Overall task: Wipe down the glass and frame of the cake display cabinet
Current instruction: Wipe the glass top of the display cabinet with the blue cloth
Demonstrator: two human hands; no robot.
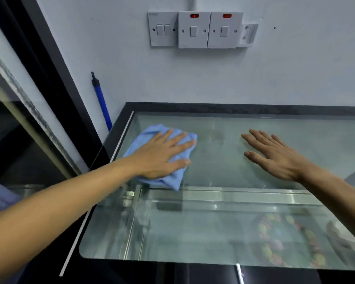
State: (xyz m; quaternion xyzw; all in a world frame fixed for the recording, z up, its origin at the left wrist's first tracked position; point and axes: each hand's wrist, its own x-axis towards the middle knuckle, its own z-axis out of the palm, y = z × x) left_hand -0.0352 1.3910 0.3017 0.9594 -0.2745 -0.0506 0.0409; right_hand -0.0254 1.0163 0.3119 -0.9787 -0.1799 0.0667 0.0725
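My left hand [162, 155] pressed flat on the cloth [168, 177] at the glass [223, 232]'s far-left corner; unwiped pane ran rightward under my open right hand [275, 154].

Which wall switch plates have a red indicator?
The middle plate and the right plate, each a single rocker with a red indicator on top. The left plate has two rockers and none.

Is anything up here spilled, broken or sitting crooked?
Nothing looks spilled or broken. The glass top seems hazy and streaky. The left hand presses a crumpled blue cloth on it; the right hand is held flat over it. One small oddity: a little white fitting beside the wall switches sits slightly tilted.
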